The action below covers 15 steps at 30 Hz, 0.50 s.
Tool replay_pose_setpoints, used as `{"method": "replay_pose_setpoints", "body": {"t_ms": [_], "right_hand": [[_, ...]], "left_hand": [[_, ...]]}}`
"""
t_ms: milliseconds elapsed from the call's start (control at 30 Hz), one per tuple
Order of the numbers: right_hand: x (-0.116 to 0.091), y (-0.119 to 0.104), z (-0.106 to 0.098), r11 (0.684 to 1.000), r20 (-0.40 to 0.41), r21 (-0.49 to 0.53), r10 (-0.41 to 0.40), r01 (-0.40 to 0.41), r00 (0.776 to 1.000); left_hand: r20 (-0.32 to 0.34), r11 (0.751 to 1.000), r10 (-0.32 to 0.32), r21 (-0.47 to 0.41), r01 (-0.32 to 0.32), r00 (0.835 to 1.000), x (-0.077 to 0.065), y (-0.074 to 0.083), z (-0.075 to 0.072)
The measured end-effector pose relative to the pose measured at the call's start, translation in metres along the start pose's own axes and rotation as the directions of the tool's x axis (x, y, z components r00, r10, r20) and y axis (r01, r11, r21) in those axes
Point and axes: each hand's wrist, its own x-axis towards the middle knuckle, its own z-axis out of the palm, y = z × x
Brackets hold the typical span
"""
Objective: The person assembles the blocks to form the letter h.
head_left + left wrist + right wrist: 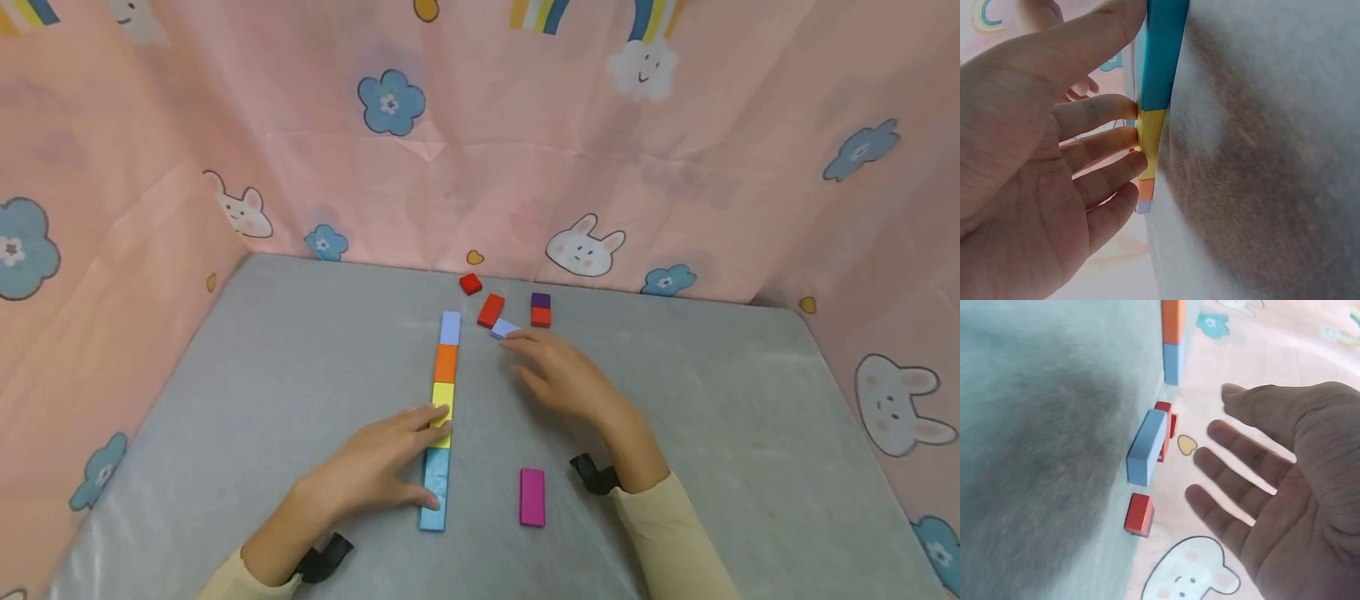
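A row of flat blocks runs away from me: a light-blue block, a yellow block, an orange block and a lavender block at the far end. My left hand rests on the row, fingertips on the yellow block and thumb by the light-blue one. Fairly straight fingers show in the left wrist view. Beyond the row's right side, my right hand hovers near a loose lavender block, which it partly covers in the head view. The right wrist view shows its fingers spread, apart from that block.
Beside the loose lavender block lies a red block; a smaller red block is farther back. To the right, a purple block touches another red block. A magenta block lies nearer me. Pink patterned cloth surrounds the grey table.
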Motion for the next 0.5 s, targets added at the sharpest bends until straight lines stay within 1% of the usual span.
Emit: {"method": "replay_pose_setpoints", "body": {"t_ms": [100, 267, 400, 500], "right_hand": [[0.008, 0.005, 0.002, 1.0, 0.008, 0.026, 0.011, -0.012, 1.0], [0.015, 0.014, 0.007, 0.998, 0.01, 0.05, 0.035, -0.035, 0.999], [0.018, 0.018, 0.011, 0.998, -0.009, 0.049, 0.047, -0.047, 0.999], [0.022, 0.02, 0.015, 0.998, -0.016, 0.045, 0.041, -0.041, 0.999]], "left_hand": [[0.004, 1.0, 0.004, 0.005, -0.004, 1.0, 0.0, -0.001, 0.001], [0.001, 1.0, 0.014, 0.011, -0.014, 1.0, 0.0, -0.002, 0.003], [-0.004, 1.0, 0.011, 0.012, -0.011, 1.0, 0.001, -0.001, 0.004], [-0.006, 1.0, 0.0, 0.016, 0.0, 1.0, 0.0, -0.002, 0.002]]}}
